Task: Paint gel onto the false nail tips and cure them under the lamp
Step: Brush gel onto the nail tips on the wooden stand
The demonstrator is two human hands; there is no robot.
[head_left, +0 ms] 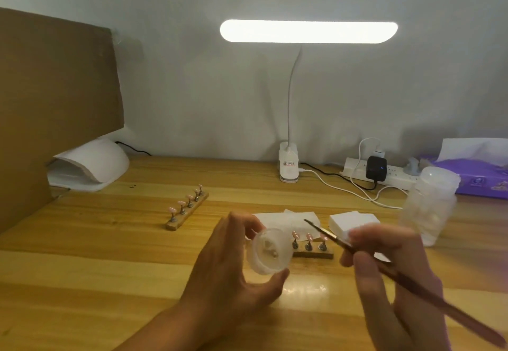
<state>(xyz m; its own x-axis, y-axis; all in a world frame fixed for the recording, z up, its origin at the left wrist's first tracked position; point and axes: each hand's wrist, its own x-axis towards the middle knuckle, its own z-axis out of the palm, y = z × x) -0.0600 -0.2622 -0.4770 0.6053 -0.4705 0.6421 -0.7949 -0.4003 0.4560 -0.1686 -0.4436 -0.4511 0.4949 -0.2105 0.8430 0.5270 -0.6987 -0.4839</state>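
Note:
My left hand grips a small round translucent gel pot, tilted so its open mouth faces me. My right hand pinches a thin brown brush; its dark tip points up and left above the pot. Behind the pot lies a wooden holder with pink nail tips on small stands, partly hidden by the pot. A second wooden holder with several pink tips lies further left. The white curing lamp sits at the back left.
A cardboard sheet stands at the left over the curing lamp. A lit clip desk lamp, a power strip with cables, a clear jar, a purple tissue pack, and white pads sit on the wooden table.

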